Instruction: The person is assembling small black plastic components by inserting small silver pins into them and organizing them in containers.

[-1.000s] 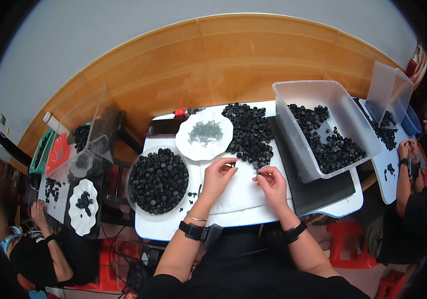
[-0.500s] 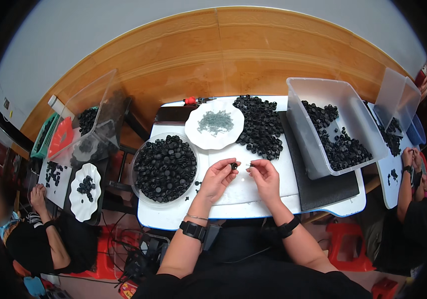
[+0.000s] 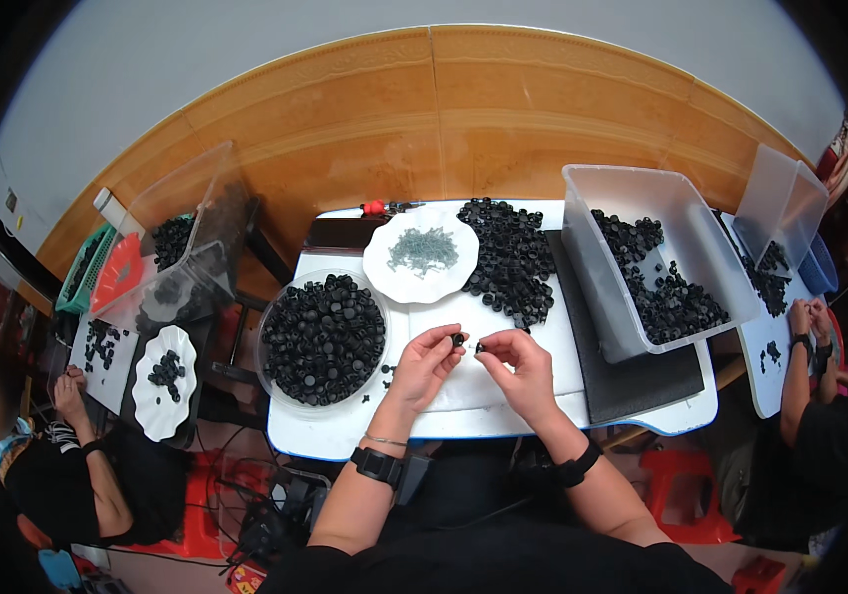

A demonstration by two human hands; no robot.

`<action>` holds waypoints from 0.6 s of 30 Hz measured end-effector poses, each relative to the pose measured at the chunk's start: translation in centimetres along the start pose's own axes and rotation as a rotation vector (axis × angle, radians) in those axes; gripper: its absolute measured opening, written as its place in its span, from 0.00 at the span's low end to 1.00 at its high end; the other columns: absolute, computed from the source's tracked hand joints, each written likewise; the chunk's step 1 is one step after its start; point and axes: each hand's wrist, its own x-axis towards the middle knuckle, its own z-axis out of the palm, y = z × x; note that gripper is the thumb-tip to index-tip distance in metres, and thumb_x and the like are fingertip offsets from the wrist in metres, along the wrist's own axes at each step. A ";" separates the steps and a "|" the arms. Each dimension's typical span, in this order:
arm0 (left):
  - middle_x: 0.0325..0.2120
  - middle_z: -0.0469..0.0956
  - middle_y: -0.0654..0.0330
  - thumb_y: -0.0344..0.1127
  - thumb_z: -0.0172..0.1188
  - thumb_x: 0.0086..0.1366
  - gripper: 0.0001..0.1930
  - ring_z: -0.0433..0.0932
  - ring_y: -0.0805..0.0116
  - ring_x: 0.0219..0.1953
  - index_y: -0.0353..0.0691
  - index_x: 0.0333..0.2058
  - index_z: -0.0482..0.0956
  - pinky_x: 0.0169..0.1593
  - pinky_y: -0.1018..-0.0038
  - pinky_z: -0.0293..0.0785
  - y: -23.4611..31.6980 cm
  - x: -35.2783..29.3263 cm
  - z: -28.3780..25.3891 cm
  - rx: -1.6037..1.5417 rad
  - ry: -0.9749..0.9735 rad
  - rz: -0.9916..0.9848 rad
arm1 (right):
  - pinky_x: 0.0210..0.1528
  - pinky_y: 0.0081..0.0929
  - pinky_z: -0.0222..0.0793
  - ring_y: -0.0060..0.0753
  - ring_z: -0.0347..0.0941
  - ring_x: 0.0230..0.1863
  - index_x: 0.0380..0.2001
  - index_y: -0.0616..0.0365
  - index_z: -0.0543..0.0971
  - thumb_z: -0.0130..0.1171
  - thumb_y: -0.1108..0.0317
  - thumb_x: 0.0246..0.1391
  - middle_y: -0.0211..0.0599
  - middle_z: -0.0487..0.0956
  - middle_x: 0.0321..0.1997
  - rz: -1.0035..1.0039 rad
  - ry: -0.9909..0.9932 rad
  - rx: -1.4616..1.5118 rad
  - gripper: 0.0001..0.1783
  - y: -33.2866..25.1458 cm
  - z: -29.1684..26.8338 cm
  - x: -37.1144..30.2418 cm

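Bowl (image 3: pixel 290 397): sat near table's (image 3: pixel 681 406) left edge
Tub (image 3: pixel 602 307): stood by right edge
Left hand (image 3: pixel 422 368): gripped black cap (image 3: pixel 458 340)
Right hand (image 3: pixel 523 374): pinched black piece (image 3: pixel 480 347), nearer cap than earlier

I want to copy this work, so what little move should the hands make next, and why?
Perhaps ease the left hand closer to the right hand: the left pinches a small, rounded, black plastic-looking piece, the right pinches another small black piece, and a narrow gap separates them. Whether they fit together, I can't tell.
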 end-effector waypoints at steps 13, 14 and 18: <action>0.35 0.77 0.58 0.28 0.53 0.62 0.12 0.76 0.76 0.33 0.32 0.45 0.73 0.41 0.82 0.75 1.0 -3.5 2.4 -0.045 -0.087 -0.023 | 0.31 0.21 0.72 0.27 0.75 0.28 0.30 0.63 0.77 0.62 0.78 0.42 0.37 0.77 0.30 -0.242 -0.054 -0.191 0.08 -3.5 -0.5 -1.2; 0.35 0.77 0.58 0.28 0.53 0.62 0.13 0.76 0.76 0.33 0.32 0.45 0.73 0.41 0.82 0.75 0.9 -3.6 2.4 -0.049 -0.094 -0.019 | 0.31 0.21 0.72 0.27 0.75 0.28 0.30 0.63 0.77 0.62 0.78 0.42 0.37 0.77 0.30 -0.242 -0.056 -0.191 0.08 -3.6 -0.5 -1.4; 0.35 0.77 0.59 0.26 0.54 0.61 0.14 0.76 0.76 0.35 0.32 0.46 0.73 0.44 0.81 0.74 0.9 -4.0 2.5 -0.077 -0.147 -0.016 | 0.31 0.21 0.72 0.28 0.75 0.28 0.30 0.63 0.77 0.62 0.78 0.42 0.37 0.77 0.30 -0.237 -0.055 -0.187 0.08 -4.1 -0.7 -1.6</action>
